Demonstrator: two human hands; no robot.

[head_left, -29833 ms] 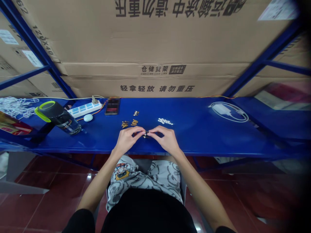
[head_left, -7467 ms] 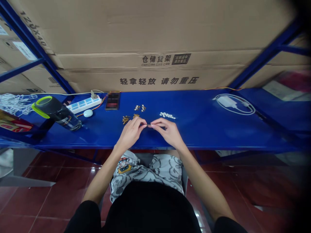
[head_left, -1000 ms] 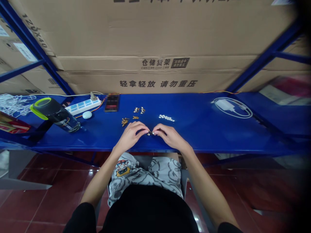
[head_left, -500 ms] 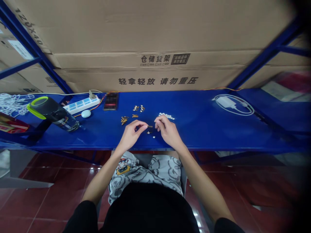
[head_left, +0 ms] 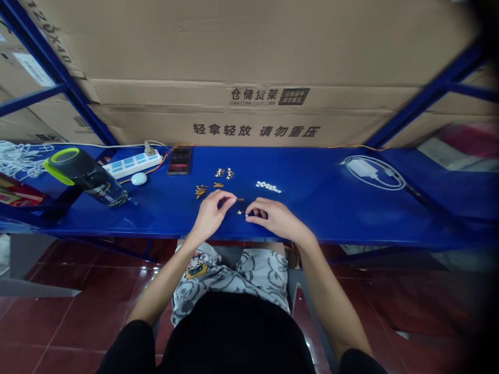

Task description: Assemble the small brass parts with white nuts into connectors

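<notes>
Between the thumb and forefinger of my left hand (head_left: 212,210) is a slim brass-coloured pin (head_left: 240,199), its free end pointing right. My right hand (head_left: 268,215) reaches down to the tabletop, fingertips closed on a small white round piece (head_left: 246,215). Just left of those fingertips lies a small white-and-brass part (head_left: 239,212). Beyond my left hand are a heap of brass-coloured screw-like pins (head_left: 200,191), a few short brass pieces (head_left: 218,185) and two clusters of white-and-brass parts (head_left: 220,172). Several white round pieces (head_left: 268,186) lie in rows beyond my right hand.
On the blue table (head_left: 323,208), a dark bottle (head_left: 88,176) leans at the left by a power strip (head_left: 132,163), a pale oval object (head_left: 139,178) and a dark box (head_left: 180,160). A white charger with coiled cable (head_left: 362,165) lies right. Cardboard (head_left: 249,57) stands behind.
My right hand has come down and toward me, onto the white piece lying at the front. My left hand keeps its pin almost in place. The view has shifted slightly.
</notes>
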